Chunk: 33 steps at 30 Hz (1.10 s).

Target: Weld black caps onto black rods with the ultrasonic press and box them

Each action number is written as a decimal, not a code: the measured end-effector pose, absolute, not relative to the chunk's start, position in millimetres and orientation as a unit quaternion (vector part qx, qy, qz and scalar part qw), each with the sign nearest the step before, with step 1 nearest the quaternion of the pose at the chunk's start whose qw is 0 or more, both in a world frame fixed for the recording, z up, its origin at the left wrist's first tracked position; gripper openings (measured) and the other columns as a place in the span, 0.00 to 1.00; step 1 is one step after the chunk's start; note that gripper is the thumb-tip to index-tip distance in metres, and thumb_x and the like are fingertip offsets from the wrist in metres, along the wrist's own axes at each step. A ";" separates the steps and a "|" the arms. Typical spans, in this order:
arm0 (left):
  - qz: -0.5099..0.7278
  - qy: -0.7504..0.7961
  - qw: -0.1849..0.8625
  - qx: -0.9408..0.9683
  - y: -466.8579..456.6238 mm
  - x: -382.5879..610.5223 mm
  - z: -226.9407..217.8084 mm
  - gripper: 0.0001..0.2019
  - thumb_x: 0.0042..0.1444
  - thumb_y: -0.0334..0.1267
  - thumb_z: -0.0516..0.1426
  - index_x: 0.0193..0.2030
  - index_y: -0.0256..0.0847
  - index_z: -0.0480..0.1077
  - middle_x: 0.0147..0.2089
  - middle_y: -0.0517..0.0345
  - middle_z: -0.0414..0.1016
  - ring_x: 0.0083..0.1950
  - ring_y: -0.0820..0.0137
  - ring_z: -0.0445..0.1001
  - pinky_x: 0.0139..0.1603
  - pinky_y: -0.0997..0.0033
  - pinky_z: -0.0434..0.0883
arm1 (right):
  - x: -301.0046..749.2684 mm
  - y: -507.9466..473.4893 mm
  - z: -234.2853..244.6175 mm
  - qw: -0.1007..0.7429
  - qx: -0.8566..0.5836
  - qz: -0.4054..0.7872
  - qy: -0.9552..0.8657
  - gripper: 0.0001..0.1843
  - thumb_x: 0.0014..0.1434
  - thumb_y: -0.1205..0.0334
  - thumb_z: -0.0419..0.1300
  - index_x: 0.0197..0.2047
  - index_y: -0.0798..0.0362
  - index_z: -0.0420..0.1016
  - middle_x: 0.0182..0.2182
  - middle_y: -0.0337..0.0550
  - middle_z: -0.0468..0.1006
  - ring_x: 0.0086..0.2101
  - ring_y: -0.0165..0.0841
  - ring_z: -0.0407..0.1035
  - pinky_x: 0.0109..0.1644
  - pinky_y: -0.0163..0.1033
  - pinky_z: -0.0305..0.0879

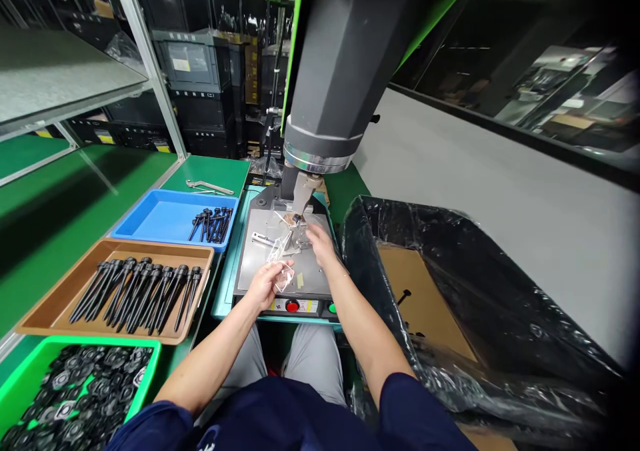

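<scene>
My left hand (267, 282) is closed on a clear plastic part (283, 272) just above the front of the grey machine plate (260, 264). My right hand (320, 243) reaches forward over the plate, fingers curled at a small clear piece (299, 232) on the fixture under the metal horn (303, 194) of the press. Whether it grips that piece is hidden by the fingers. The big dark press head (345, 64) hangs above both hands.
Left of the machine lie a blue tray (155, 214) with a few black pins, a brown tray (60, 301) with several long black pins, and a green bin (30, 364) of black caps. A bag-lined cardboard box (425, 291) stands at the right. Red and green buttons front the machine.
</scene>
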<state>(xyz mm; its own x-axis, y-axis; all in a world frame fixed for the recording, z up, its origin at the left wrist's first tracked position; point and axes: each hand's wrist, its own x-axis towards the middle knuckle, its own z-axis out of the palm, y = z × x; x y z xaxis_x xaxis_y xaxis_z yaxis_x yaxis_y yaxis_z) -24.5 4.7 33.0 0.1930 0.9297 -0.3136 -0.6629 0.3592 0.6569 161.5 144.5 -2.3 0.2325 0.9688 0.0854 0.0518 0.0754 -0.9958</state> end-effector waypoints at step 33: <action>0.602 0.376 0.608 0.356 59.6 -36.5 26.9 0.10 0.47 0.44 0.68 0.34 0.42 0.81 0.76 0.57 0.49 0.73 0.44 0.55 0.63 0.45 0.66 | 190.1 198.4 -1.1 0.412 -0.580 0.303 -0.635 0.20 0.59 0.59 0.61 0.54 0.53 0.76 0.65 0.50 0.63 0.67 0.44 0.53 0.71 0.50 0.48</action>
<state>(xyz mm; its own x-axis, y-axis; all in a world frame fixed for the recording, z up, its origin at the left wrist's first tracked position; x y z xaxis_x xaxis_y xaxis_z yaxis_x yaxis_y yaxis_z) -36.5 59.6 26.9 -0.0069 0.9996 -0.0282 -0.4643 0.0218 0.8854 190.1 198.4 -1.1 0.0112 0.9851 0.1719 0.4863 0.1449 -0.8617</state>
